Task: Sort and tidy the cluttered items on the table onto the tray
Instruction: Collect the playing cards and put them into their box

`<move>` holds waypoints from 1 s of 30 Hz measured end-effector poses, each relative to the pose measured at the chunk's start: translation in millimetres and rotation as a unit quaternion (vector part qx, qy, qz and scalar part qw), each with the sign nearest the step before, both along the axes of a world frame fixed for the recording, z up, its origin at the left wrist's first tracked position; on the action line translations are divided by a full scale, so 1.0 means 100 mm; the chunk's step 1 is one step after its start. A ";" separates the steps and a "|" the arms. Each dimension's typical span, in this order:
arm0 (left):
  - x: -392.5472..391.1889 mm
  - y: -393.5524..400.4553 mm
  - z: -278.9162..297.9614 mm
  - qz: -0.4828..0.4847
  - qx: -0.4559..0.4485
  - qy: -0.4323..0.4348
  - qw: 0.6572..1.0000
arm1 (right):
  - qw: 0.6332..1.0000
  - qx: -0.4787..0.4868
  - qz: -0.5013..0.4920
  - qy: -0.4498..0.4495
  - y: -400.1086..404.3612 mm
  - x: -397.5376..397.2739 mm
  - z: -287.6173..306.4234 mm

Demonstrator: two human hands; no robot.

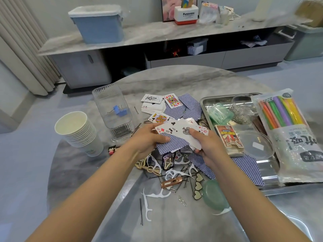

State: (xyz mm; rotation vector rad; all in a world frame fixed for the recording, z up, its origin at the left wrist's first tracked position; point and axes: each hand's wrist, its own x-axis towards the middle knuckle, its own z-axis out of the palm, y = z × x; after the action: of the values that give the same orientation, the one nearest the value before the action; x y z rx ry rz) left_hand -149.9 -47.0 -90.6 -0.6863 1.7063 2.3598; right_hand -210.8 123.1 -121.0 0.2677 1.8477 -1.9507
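Both hands hold one messy bunch of playing cards above the table's middle. My left hand grips its left side, and my right hand grips its right side, thumb on top. More playing cards lie scattered behind, some face up, some showing blue backs. The steel tray stands at the right and holds a card box, a green jar, paper clips, a clear lid and a bag of coloured straws. Below the hands lie floss picks, hair clips and bobby pins.
A stack of paper cups stands at the left, with a clear plastic container behind it. A green lid lies near the tray's front corner. A low cabinet with a blue bin runs along the back wall.
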 end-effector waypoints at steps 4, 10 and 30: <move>-0.01 -0.01 -0.06 -0.015 -0.138 -0.042 0.989 | 0.999 0.008 0.047 0.007 0.00 0.00 -0.01; 0.00 -0.12 0.00 -0.087 -0.369 -0.031 0.925 | 0.999 0.041 0.000 0.000 0.01 -0.01 -0.05; 0.28 0.09 0.01 -0.141 -0.442 0.194 0.864 | 0.974 -0.053 0.220 -0.026 0.04 0.15 0.16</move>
State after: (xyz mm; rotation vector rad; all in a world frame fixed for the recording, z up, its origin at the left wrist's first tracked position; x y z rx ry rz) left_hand -121.9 -37.5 -90.0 0.0061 2.8492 1.4848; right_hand -196.1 127.6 -105.0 -0.1166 1.5957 -1.7050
